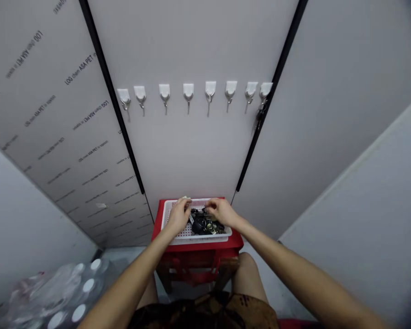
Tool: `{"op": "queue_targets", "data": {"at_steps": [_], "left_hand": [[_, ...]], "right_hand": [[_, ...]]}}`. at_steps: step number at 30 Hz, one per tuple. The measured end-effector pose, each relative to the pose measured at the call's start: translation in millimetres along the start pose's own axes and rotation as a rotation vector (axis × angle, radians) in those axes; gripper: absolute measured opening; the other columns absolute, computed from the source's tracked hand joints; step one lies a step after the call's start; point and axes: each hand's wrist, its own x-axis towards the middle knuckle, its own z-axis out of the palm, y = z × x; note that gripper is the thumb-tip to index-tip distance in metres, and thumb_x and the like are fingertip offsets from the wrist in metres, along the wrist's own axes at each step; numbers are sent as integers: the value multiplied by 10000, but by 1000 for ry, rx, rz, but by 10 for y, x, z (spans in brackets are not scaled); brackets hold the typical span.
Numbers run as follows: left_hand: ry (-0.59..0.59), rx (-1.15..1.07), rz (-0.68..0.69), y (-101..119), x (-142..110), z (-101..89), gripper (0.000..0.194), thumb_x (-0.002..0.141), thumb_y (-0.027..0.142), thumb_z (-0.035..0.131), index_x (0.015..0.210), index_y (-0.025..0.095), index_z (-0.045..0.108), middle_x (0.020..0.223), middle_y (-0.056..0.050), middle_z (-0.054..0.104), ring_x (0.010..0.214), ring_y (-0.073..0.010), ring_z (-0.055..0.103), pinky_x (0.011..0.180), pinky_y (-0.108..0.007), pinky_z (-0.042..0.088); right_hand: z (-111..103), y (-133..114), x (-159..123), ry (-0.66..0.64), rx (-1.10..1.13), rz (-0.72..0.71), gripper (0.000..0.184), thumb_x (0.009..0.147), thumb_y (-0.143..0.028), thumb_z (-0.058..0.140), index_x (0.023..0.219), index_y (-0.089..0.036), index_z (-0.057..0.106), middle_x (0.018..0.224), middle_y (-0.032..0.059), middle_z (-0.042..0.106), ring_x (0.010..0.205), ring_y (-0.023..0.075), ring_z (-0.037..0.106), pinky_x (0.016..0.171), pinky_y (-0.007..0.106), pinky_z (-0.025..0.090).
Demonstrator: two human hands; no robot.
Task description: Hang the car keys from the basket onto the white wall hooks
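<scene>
A white plastic basket (164, 218) with slotted sides holds a heap of keys (205, 225), dark and brassy, with rings and black fobs. Over the basket's left part, my left hand (180, 214) is closed with bent fingers beside the heap. A small pale thing shows at its fingertips, too small to name. My right hand (222, 212) reaches over the right back part of the basket, thumb and fingers pinched together above the keys. Whatever lies between those fingertips is hidden.
The basket stands on a red-covered stool (192, 248) between my knees. Several white adhesive hooks (188, 90) line the wall ahead; a dark key bunch (260, 114) hangs from the rightmost. Wrapped bottles (88, 286) stand at lower left. Panels close in both sides.
</scene>
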Motion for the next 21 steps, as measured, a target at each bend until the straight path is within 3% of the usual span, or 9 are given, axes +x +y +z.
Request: {"op": "queue_targets", "data": {"at_steps": [2, 5, 12, 21], "left_hand": [[-13, 31, 49, -87, -115, 40, 279, 638, 71, 385, 876, 155, 506, 929, -54, 509, 880, -130, 457, 805, -283, 351], [-33, 84, 60, -144, -179, 70, 316, 633, 59, 376, 915, 145, 490, 971, -62, 497, 942, -139, 419, 847, -288, 315], [-126, 289, 15, -85, -167, 71, 406, 634, 71, 373, 1019, 180, 442, 1096, -62, 443, 1017, -195, 357, 859, -343, 266], [-24, 254, -3, -139, -193, 85, 349, 612, 26, 342, 897, 154, 499, 915, -59, 502, 895, -159, 426, 794, -291, 328]], "right_hand": [[224, 25, -50, -10, -85, -1, 205, 618, -136, 432, 764, -136, 576, 741, 54, 585, 680, 132, 505, 649, 241, 376], [364, 56, -66, 8, -154, 18, 254, 630, -136, 433, 851, -133, 558, 847, 77, 565, 800, 158, 481, 727, 264, 350], [397, 93, -121, 16, -151, 21, 253, 657, -156, 423, 877, -143, 547, 879, 74, 544, 855, 166, 450, 781, 286, 316], [392, 86, -140, 25, -154, 12, 226, 646, -136, 426, 829, -137, 560, 846, 70, 550, 827, 159, 449, 758, 267, 321]]}}
